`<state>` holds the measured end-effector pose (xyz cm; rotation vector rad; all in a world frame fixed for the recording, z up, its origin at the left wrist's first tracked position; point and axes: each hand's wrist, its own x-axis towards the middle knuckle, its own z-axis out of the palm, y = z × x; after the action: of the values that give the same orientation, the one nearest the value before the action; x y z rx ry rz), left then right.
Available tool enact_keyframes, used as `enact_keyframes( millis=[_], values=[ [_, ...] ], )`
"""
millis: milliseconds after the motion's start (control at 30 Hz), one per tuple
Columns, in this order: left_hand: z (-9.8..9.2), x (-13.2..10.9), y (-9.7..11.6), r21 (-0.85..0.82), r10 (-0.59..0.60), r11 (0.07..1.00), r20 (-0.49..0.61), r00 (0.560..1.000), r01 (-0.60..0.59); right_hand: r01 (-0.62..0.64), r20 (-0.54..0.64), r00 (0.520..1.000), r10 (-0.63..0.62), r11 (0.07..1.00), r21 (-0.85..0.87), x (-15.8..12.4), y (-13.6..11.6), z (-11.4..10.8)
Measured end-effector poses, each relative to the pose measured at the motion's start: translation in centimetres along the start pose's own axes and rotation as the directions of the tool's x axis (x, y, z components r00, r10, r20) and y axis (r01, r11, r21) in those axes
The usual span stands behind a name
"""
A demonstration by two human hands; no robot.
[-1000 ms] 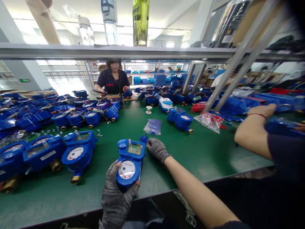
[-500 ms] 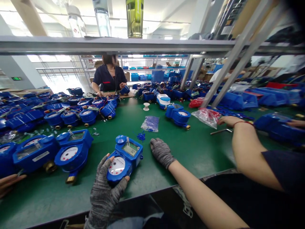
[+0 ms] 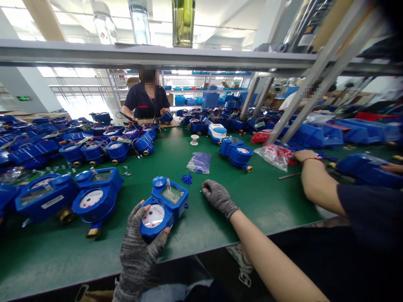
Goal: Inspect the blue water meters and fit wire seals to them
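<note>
My left hand (image 3: 140, 239), in a grey fingerless glove, is wrapped round the near side of a blue water meter (image 3: 163, 207). The meter has a round white dial toward me, a small display reading digits behind it, and a blue cap. My right hand (image 3: 218, 196), gloved alike, rests on the green table right of the meter with its fingers curled together. A tiny pale spot shows at its fingertips, too small to name. Just beyond lie a pile of small blue pieces (image 3: 187, 179) and a clear bag with blue contents (image 3: 199, 162).
More water meters (image 3: 97, 199) stand at the left, with rows of them behind. A white spool (image 3: 194, 139) and another meter (image 3: 236, 153) lie farther back. At the right, a co-worker's hand (image 3: 307, 156) reaches by a plastic bag (image 3: 273, 156). A shelf (image 3: 201, 57) spans overhead.
My right hand has slid slightly right, fingers still curled. My left hand keeps its hold on the meter. The hand at the left edge has left view; the right-hand co-worker's arm has shifted.
</note>
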<state>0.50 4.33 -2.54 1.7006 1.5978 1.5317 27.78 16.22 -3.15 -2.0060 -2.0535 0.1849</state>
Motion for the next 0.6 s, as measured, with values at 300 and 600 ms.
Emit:
enact_keyframes(
  millis=[300, 600],
  values=[
    [0.0, -0.1, -0.2, 0.005, 0.002, 1.0, -0.003, 1.0, -0.002, 0.078, 0.034, 0.996, -0.079, 0.997, 0.021, 0.5, -0.7, -0.3],
    [0.0, -0.1, 0.2, 0.004, 0.003, 1.0, -0.016, 1.0, -0.003, 0.274, -0.206, 0.953, -0.223, 0.923, 0.27, -4.3, -4.3, -1.4]
  ],
)
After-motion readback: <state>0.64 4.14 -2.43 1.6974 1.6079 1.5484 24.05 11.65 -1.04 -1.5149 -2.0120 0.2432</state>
